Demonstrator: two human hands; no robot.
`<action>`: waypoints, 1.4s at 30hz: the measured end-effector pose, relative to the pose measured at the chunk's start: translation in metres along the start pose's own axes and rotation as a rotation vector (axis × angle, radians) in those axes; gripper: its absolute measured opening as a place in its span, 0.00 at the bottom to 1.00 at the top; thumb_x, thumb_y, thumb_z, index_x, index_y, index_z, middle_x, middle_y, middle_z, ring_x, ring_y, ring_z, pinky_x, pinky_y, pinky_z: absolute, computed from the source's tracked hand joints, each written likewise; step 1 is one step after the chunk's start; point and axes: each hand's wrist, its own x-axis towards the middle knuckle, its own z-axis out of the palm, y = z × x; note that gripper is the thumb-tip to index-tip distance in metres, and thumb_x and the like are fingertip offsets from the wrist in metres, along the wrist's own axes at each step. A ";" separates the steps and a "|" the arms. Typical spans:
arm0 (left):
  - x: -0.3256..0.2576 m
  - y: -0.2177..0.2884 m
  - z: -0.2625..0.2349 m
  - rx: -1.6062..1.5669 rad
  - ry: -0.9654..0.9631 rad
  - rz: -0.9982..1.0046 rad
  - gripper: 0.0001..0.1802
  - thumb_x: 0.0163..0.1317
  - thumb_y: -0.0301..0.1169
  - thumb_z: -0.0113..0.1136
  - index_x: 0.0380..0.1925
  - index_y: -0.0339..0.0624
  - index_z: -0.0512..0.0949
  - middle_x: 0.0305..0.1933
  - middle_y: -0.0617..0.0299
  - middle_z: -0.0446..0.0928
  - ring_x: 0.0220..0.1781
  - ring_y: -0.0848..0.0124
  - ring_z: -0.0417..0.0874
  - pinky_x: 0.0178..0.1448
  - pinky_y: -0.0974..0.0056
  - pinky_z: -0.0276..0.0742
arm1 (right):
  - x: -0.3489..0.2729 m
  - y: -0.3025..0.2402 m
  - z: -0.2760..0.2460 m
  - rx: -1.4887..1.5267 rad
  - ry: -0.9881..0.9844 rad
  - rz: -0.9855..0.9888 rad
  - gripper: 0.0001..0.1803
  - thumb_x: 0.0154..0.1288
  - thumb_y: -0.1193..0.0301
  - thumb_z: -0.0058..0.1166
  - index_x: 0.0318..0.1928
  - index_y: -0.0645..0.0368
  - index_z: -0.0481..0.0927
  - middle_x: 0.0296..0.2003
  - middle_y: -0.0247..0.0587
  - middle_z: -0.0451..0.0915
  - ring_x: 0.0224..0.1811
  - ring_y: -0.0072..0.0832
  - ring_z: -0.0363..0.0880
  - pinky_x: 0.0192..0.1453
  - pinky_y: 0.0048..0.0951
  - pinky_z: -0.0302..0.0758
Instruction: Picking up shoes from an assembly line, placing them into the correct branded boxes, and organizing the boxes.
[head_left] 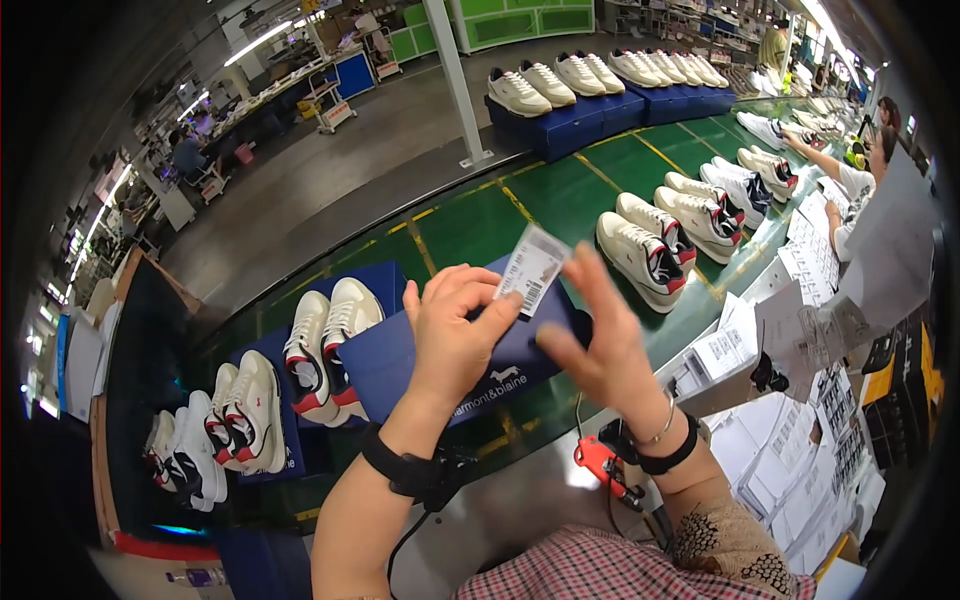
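Note:
My left hand [452,325] pinches a white barcode label [536,268] between thumb and fingers, above a dark blue shoebox [382,362]. The box lies closed on the green conveyor belt [470,222] with a pale printed logo on its near side. Close to the label's right edge is my right hand [607,350], slightly blurred, its fingers apart and nothing visible in them. To the left of the box, a pair of cream sneakers [345,312] with red and navy trim rests on another blue box. More cream sneakers [642,258] stand right of my right hand.
Further sneakers [185,450] line the belt at left. Beyond it, pairs sit on blue boxes [565,130] near a grey post [452,90]. A red handheld tool [600,460] hangs at the near edge. Label sheets [725,348] and papers cover the right side, where co-workers [862,180] reach in.

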 end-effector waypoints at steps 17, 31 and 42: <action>0.003 -0.014 -0.010 0.324 -0.145 0.225 0.12 0.46 0.39 0.63 0.16 0.42 0.75 0.50 0.64 0.73 0.64 0.57 0.58 0.64 0.52 0.45 | 0.031 0.024 -0.006 0.444 -0.206 0.505 0.23 0.51 0.79 0.60 0.49 0.65 0.70 0.25 0.29 0.75 0.25 0.11 0.70 0.28 0.14 0.67; 0.003 -0.013 -0.010 0.347 -0.169 0.220 0.12 0.45 0.37 0.64 0.15 0.42 0.75 0.51 0.63 0.73 0.64 0.56 0.59 0.63 0.53 0.48 | 0.034 0.031 -0.007 0.400 -0.281 0.529 0.21 0.50 0.78 0.60 0.46 0.66 0.71 0.24 0.31 0.76 0.26 0.12 0.72 0.30 0.15 0.70; 0.010 -0.015 -0.018 0.414 -0.165 0.322 0.18 0.42 0.37 0.69 0.13 0.41 0.69 0.45 0.57 0.71 0.52 0.56 0.70 0.51 0.57 0.64 | 0.019 0.035 -0.002 -0.019 -0.107 0.192 0.34 0.48 0.73 0.62 0.57 0.58 0.65 0.42 0.44 0.70 0.31 0.26 0.70 0.36 0.25 0.73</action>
